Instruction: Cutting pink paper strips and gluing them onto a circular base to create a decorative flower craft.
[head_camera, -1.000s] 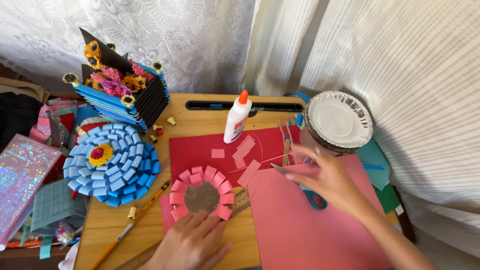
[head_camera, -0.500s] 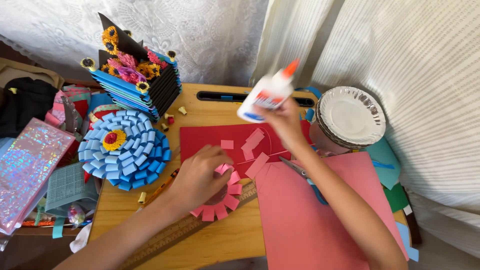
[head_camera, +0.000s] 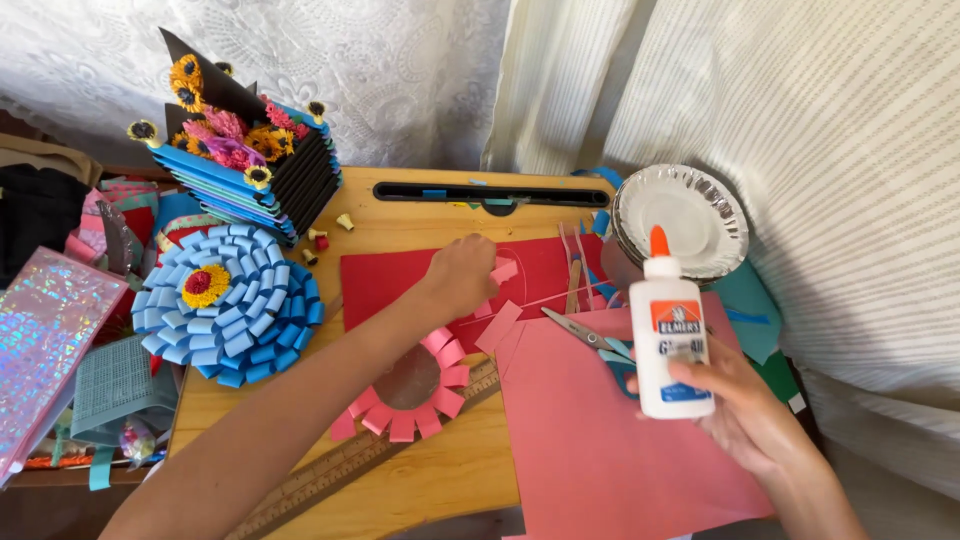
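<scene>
Right hand: the right hand (head_camera: 745, 410) grips the white glue bottle (head_camera: 668, 335) around its lower body, orange cap up, bottle upright and lifted off the table (head_camera: 420, 480).
Left hand: the left hand (head_camera: 462, 272) reaches forward over the dark red paper sheet (head_camera: 390, 280), fingers closed on a small pink paper strip (head_camera: 503, 270).
Work piece: the pink petal ring (head_camera: 408, 385), folded strips set round a brown card disc, lies just behind the left forearm, toward the person; petals run round its lower and right edge, the rest is hidden by the arm.
Near right hand: scissors (head_camera: 590, 338) lie just left of the bottle on the pink paper sheet (head_camera: 610, 450); foil plate stack (head_camera: 690, 215) beyond the bottle.
Near left hand: another loose strip (head_camera: 498, 326) lies between the hand and the ring; wooden ruler (head_camera: 360, 462) under the ring's near edge.
Far left: blue paper flower (head_camera: 225, 300), finished, well apart from both hands.
Step, judged: strip fetched, glue at the ready; another petal seems about to be added.
Next move calls for: bringing strip and nozzle together, a small dab on the strip end, then pressing it at a bare spot on the disc rim.
</scene>
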